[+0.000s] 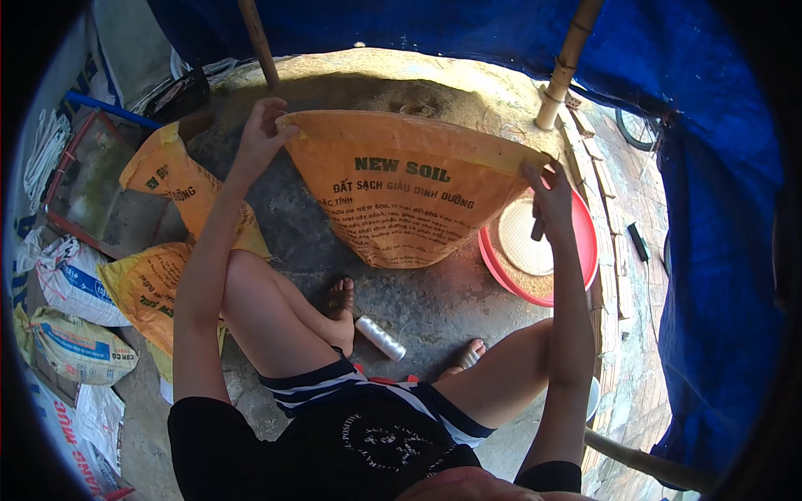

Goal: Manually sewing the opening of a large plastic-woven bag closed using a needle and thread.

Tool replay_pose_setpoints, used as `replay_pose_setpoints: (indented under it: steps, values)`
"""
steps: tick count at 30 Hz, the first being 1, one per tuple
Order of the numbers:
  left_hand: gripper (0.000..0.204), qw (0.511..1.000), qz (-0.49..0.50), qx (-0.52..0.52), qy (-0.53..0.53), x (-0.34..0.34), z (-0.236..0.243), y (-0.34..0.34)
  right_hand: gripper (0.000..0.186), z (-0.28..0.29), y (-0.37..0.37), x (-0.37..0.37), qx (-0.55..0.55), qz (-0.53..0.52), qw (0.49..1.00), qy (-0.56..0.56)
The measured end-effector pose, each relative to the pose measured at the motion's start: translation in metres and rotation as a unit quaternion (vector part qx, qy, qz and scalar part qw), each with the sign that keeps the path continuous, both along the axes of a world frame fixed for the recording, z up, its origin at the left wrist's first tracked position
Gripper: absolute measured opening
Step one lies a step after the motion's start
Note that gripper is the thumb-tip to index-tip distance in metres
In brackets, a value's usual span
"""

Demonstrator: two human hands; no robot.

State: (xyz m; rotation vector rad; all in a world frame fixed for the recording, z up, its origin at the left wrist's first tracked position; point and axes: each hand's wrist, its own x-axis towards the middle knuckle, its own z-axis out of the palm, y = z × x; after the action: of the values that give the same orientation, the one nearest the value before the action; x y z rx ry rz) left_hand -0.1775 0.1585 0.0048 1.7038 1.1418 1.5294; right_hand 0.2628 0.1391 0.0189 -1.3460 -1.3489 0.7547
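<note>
An orange woven sack (409, 213) with dark printing is stretched wide in front of me, its top edge uppermost and its lower end narrowing toward the floor. My left hand (266, 134) pinches its upper left corner. At the upper right corner, my right hand (550, 190) is closed on the edge. Partly behind my right forearm stands a pink basin (586, 250) with tan grainy material and a round pale disc (525, 238) in it. A spool of white thread (380, 337) lies on the floor between my feet.
More orange sacks (159, 280) lie on the left, beside filled white bags (79, 284) and a red-framed tray (63, 179). Bamboo poles (568, 63) and a blue tarpaulin (710, 209) stand at the back and right. A row of bricks (608, 225) edges the floor.
</note>
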Motion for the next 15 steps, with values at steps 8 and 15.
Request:
replay_pose_setpoints:
  steps: [8, 15]
  values:
    - [0.037, 0.964, 0.174, -0.050, 0.196, -0.003, 0.015, 0.002, 0.024, -0.007, 0.013, 0.001, -0.038, 0.020, 0.999, 0.008]
    - [0.021, 0.908, 0.129, 0.320, 0.239, 0.155, 0.082, 0.000, 0.022, -0.010, 0.008, 0.010, -0.033, 0.018, 0.999, 0.021]
